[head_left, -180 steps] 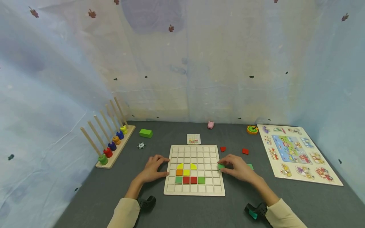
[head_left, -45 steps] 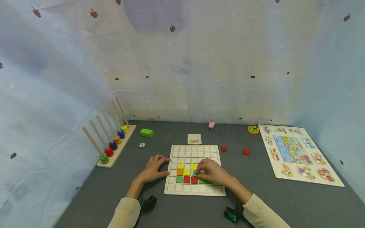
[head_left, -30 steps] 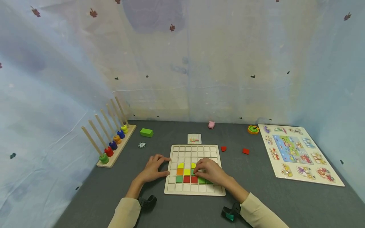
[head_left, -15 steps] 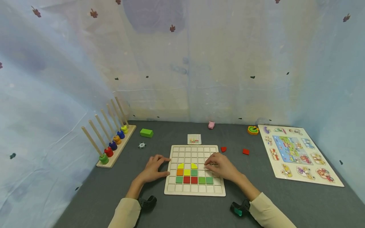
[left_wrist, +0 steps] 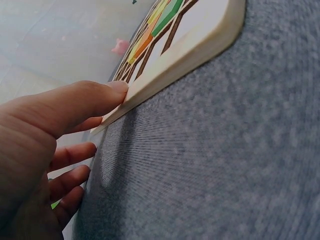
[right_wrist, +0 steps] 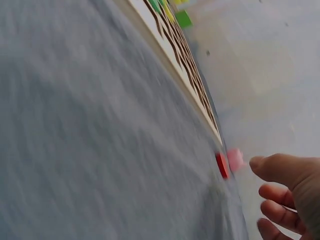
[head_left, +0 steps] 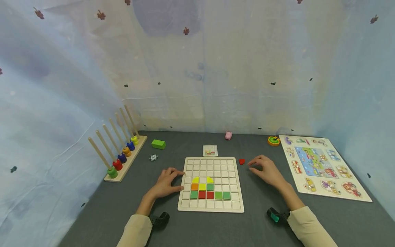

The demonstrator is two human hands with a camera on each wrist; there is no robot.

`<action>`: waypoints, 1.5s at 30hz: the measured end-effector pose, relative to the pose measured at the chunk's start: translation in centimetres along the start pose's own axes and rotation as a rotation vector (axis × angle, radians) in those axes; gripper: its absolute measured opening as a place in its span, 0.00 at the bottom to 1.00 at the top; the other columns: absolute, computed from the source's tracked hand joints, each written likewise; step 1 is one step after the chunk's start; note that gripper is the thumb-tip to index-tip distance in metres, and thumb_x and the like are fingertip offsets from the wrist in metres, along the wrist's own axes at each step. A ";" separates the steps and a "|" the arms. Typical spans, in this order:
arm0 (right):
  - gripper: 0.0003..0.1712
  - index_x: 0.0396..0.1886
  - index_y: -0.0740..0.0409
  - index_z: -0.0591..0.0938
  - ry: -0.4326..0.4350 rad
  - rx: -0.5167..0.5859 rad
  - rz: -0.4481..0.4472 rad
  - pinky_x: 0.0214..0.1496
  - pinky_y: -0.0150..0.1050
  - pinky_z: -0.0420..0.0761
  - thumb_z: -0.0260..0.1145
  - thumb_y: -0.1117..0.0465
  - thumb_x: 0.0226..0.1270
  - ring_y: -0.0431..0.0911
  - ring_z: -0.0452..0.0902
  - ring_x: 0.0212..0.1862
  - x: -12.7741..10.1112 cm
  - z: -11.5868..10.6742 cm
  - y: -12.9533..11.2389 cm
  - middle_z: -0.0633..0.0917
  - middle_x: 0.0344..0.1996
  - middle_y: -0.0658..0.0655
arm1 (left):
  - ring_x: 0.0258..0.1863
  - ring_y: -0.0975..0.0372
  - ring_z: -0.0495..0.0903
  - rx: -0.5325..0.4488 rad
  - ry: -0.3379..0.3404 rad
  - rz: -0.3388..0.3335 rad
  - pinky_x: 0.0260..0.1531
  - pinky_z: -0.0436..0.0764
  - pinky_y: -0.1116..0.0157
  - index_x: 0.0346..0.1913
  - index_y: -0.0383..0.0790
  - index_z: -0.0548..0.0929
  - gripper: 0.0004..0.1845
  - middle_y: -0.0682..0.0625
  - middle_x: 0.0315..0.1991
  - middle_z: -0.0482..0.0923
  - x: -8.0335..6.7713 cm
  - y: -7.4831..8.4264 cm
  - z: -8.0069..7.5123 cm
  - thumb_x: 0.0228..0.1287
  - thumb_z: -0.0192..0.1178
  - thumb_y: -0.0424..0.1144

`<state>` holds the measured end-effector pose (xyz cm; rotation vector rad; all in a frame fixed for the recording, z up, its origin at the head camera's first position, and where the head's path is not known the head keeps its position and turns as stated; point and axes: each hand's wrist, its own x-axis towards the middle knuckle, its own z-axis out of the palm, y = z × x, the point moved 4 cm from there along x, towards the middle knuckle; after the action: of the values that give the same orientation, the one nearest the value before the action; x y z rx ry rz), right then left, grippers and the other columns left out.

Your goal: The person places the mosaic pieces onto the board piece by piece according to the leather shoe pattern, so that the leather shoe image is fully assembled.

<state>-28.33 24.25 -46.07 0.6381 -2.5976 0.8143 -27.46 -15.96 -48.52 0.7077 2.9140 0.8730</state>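
A pale wooden grid board [head_left: 211, 206] lies before me, with several yellow, orange, red and green tiles set in its cells. My left hand [head_left: 166, 182] rests at its left edge; in the left wrist view the thumb [left_wrist: 107, 92] touches the rim and the other fingers are loosely bent. To the right of the board, my right hand [head_left: 266, 171] is over the table, thumb and fingers apart with nothing visible between them. A red piece with a slanted side [head_left: 241, 161] lies between the board and that hand. The red square seen earlier is hidden by the right hand.
A small pattern card [head_left: 210, 150] lies behind the board. At left are a peg stand with coloured rings [head_left: 132, 156], a green block [head_left: 158, 144] and a poker chip [head_left: 153, 157]. Further back sit a pink pig [head_left: 228, 136] and an orange-green toy [head_left: 273, 140]. A picture puzzle [head_left: 333, 192] lies right.
Two green tiles from the right now sit in the board's cells, one beside the yellow square, one at the row's right end. My right hand released the tile and moved right; the left stayed.
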 end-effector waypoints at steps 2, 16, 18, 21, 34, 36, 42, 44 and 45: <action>0.12 0.40 0.59 0.84 0.015 -0.031 0.043 0.38 0.46 0.73 0.71 0.65 0.54 0.49 0.73 0.36 -0.2 -0.4 1.0 0.77 0.39 0.60 | 0.50 0.54 0.60 0.000 -0.007 -0.008 0.49 0.62 0.50 0.58 0.48 0.76 0.28 0.47 0.54 0.66 0.0 0.0 0.0 0.54 0.67 0.50; 0.25 0.52 0.67 0.77 0.041 -0.045 0.249 0.34 0.45 0.68 0.71 0.63 0.54 0.51 0.68 0.33 -1.5 -1.6 5.1 0.71 0.45 0.70 | 0.50 0.53 0.61 -0.008 -0.012 -0.010 0.49 0.62 0.50 0.58 0.48 0.76 0.28 0.48 0.54 0.66 0.0 0.0 -0.1 0.53 0.67 0.50; 0.25 0.52 0.67 0.77 0.034 -0.049 0.258 0.33 0.44 0.68 0.71 0.63 0.55 0.51 0.68 0.33 -1.6 -1.6 5.4 0.71 0.45 0.70 | 0.50 0.53 0.61 -0.008 -0.011 -0.010 0.49 0.62 0.50 0.58 0.48 0.76 0.28 0.48 0.54 0.66 0.1 0.0 0.0 0.53 0.67 0.51; 0.25 0.51 0.68 0.77 0.026 -0.065 0.256 0.32 0.44 0.68 0.70 0.62 0.55 0.50 0.68 0.32 -1.6 -1.5 5.6 0.72 0.43 0.71 | 0.50 0.53 0.61 -0.008 -0.011 -0.009 0.49 0.62 0.50 0.58 0.49 0.76 0.28 0.48 0.54 0.66 0.1 -0.1 0.0 0.54 0.67 0.51; 0.15 0.42 0.70 0.82 0.019 -0.080 0.202 0.37 0.49 0.74 0.69 0.68 0.55 0.53 0.76 0.33 -1.5 -1.3 4.4 0.78 0.34 0.64 | 0.48 0.54 0.61 0.002 0.019 0.022 0.46 0.62 0.49 0.57 0.47 0.76 0.27 0.47 0.53 0.66 -0.1 0.1 0.0 0.53 0.68 0.48; 0.14 0.42 0.70 0.82 0.020 -0.062 0.195 0.37 0.49 0.75 0.69 0.68 0.55 0.53 0.77 0.34 -1.3 -1.0 3.9 0.78 0.34 0.64 | 0.48 0.54 0.61 0.004 0.012 0.014 0.47 0.62 0.49 0.58 0.47 0.76 0.27 0.47 0.53 0.66 -0.1 0.1 0.0 0.53 0.67 0.48; 0.14 0.43 0.67 0.83 0.005 0.009 0.171 0.35 0.42 0.78 0.69 0.67 0.56 0.49 0.78 0.34 -0.5 0.3 1.8 0.79 0.36 0.61 | 0.50 0.54 0.61 -0.007 -0.012 -0.018 0.50 0.62 0.50 0.58 0.48 0.76 0.28 0.48 0.53 0.66 0.1 -0.1 0.0 0.54 0.67 0.50; 0.15 0.44 0.65 0.83 -0.003 0.036 0.153 0.34 0.40 0.77 0.70 0.67 0.55 0.46 0.78 0.34 -0.3 0.9 0.8 0.79 0.36 0.59 | 0.50 0.54 0.60 -0.008 -0.014 -0.021 0.50 0.62 0.50 0.58 0.49 0.76 0.28 0.48 0.53 0.66 0.1 -0.1 0.0 0.54 0.67 0.50; 0.15 0.44 0.64 0.83 -0.007 0.047 0.141 0.34 0.39 0.77 0.70 0.66 0.55 0.45 0.78 0.33 -0.2 1.2 0.3 0.79 0.36 0.58 | 0.50 0.54 0.60 -0.009 -0.015 -0.021 0.50 0.62 0.50 0.58 0.49 0.76 0.28 0.48 0.53 0.66 0.1 -0.1 0.0 0.54 0.67 0.50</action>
<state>-28.52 23.81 -47.19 0.4759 -2.6602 0.9204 -27.62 -15.99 -48.59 0.6783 2.8970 0.8738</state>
